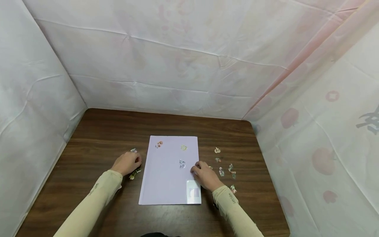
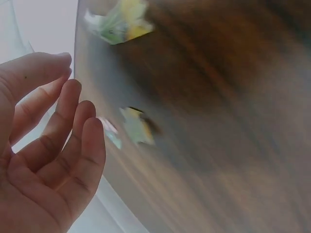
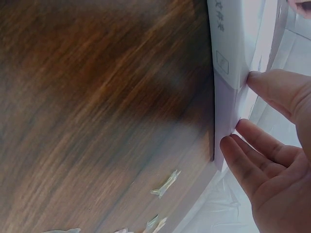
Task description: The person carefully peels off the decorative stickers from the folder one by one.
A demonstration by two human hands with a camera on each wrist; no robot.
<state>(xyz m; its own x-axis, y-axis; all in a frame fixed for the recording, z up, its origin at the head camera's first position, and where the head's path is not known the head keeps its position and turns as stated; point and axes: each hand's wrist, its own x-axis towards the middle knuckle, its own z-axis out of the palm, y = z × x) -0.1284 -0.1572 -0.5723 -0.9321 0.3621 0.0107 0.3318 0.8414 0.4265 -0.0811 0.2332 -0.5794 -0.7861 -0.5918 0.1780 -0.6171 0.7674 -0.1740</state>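
A pale lilac file folder [image 1: 165, 184] lies on the table, its spine [image 3: 225, 104] facing the right hand. My right hand [image 1: 205, 176] touches the spine edge, thumb and fingertips resting against it, in the right wrist view too. Three small sticker-like cut-outs lie on the cover: an orange one [image 1: 160, 144], a yellow one [image 1: 184, 147] and a grey-blue one [image 1: 182, 164]. My left hand [image 1: 127, 163] is just left of the folder, fingers loosely bent, with nothing visible in them. Near it lie a green-and-yellow cut-out [image 2: 119, 22] and smaller ones [image 2: 138, 126].
Several more cut-outs [image 1: 221, 171] are scattered on the dark wood table [image 1: 118, 128] to the right of the folder. A clear label pocket [image 1: 193, 192] sits at the folder's lower right corner. White patterned cloth [image 1: 165, 65] hangs around the table's back and sides.
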